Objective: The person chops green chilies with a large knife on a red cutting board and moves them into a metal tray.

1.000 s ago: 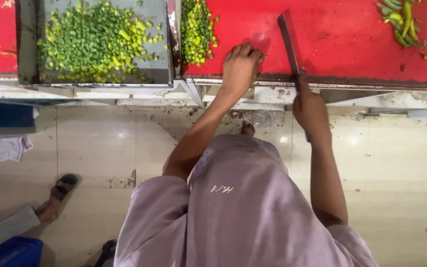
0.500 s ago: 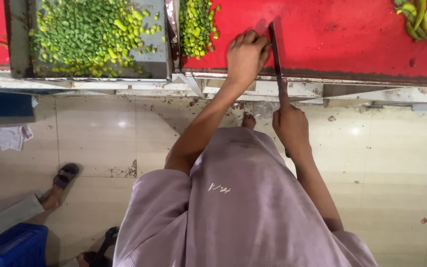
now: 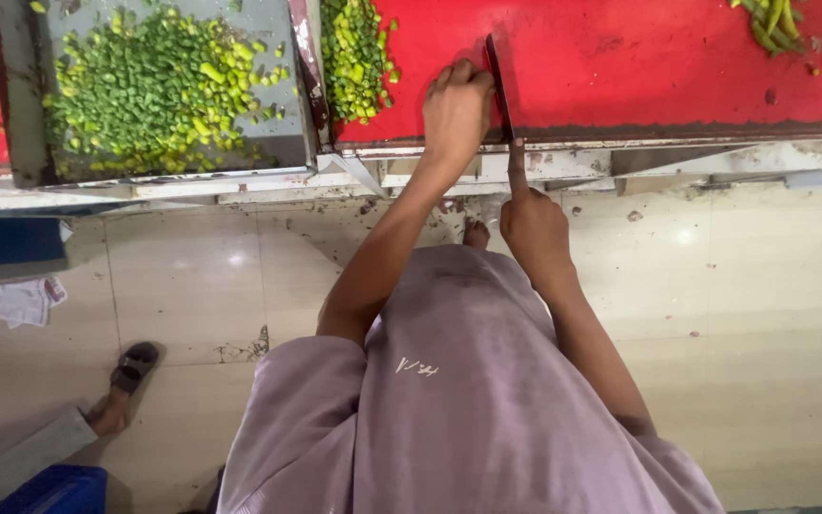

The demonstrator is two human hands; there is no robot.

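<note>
My right hand (image 3: 533, 228) grips the handle of a long dark knife (image 3: 500, 86) whose blade lies on edge across the red cutting board (image 3: 639, 67). My left hand (image 3: 457, 105) rests on the board with its fingers curled against the blade's left side; whether it covers anything I cannot tell. A pile of chopped green vegetable pieces (image 3: 359, 57) lies on the board to the left of my left hand. Whole green pods (image 3: 771, 21) lie at the board's far right corner.
A grey metal tray (image 3: 283, 143) left of the board holds a large heap of chopped green pieces (image 3: 159, 90). Below is a beige tiled floor (image 3: 763, 314). Another person's sandalled foot (image 3: 124, 376) and a blue container (image 3: 49, 490) are at lower left.
The knife and my right hand have slid left along the board toward the chopped pile. My left hand stays against the blade and moved left with it.
</note>
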